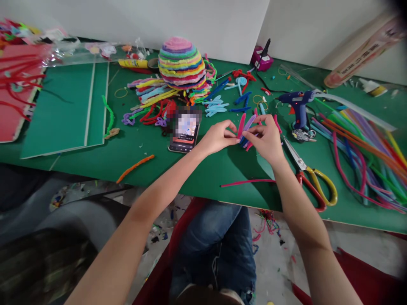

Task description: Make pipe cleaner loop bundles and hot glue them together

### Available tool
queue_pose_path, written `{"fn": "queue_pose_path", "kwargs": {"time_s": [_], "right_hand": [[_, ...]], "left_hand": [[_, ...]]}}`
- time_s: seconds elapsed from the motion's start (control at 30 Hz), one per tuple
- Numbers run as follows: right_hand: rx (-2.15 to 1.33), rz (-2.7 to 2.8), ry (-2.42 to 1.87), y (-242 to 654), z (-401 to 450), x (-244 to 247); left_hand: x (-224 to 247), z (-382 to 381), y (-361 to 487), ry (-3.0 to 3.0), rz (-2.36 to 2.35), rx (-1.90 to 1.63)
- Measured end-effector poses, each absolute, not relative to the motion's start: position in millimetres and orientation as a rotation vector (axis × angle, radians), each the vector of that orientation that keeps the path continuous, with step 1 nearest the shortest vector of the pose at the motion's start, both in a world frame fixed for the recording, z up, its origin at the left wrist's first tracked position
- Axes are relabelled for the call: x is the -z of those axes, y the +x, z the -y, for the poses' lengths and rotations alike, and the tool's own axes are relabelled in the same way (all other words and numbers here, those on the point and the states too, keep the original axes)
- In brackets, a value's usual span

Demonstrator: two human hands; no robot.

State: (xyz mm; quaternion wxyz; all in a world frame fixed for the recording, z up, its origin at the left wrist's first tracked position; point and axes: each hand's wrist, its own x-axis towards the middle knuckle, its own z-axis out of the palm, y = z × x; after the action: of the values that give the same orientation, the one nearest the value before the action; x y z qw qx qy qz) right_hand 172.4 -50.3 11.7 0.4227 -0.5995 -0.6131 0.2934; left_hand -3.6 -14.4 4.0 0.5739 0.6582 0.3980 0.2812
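Note:
My left hand (219, 136) pinches the lower end of a short pink pipe cleaner piece (241, 125), which stands nearly upright. Close beside it, my right hand (267, 139) is closed with thumb and forefinger at a purple pipe cleaner piece (249, 123). More pink and blue pieces show under and behind the fingers, partly hidden. A phone (184, 130) with a lit screen lies left of my left hand. To the right of my right hand are scissors (300, 161) with one red and one yellow handle loop. A long pink pipe cleaner (248, 182) lies near the table's front edge.
A striped pipe cleaner ball (182, 63) stands at the back, with light blue pieces (216, 106) before it. A blue glue gun (298, 106) and a bundle of long pipe cleaners (365, 148) lie right. Green boards (63, 106) cover the left; an orange piece (135, 167) lies in front.

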Motion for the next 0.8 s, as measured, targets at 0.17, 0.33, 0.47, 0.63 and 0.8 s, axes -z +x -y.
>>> {"fn": "queue_pose_path", "kwargs": {"time_s": [0.17, 0.33, 0.47, 0.63, 0.8], "right_hand": [[-0.748, 1.516, -1.490, 170.8, 51.1, -13.0], [-0.771, 1.504, -1.482, 169.5, 51.3, -13.0], [-0.779, 1.498, -1.488, 169.2, 51.0, -11.7], [-0.789, 1.497, -1.485, 168.7, 51.0, -9.9], [-0.752, 1.496, -1.482, 169.1, 51.1, -9.0]], "left_hand": [[-5.1, 15.4, -2.4, 1.532, -0.935, -0.684], [-3.2, 15.0, -1.8, 1.549, -0.935, -0.704], [-2.2, 14.8, -1.3, 1.549, -0.918, -0.708], [-2.9, 15.6, -0.8, 1.566, -0.941, -0.693], [3.5, 12.1, 1.0, 1.593, -0.835, -0.743]]}}
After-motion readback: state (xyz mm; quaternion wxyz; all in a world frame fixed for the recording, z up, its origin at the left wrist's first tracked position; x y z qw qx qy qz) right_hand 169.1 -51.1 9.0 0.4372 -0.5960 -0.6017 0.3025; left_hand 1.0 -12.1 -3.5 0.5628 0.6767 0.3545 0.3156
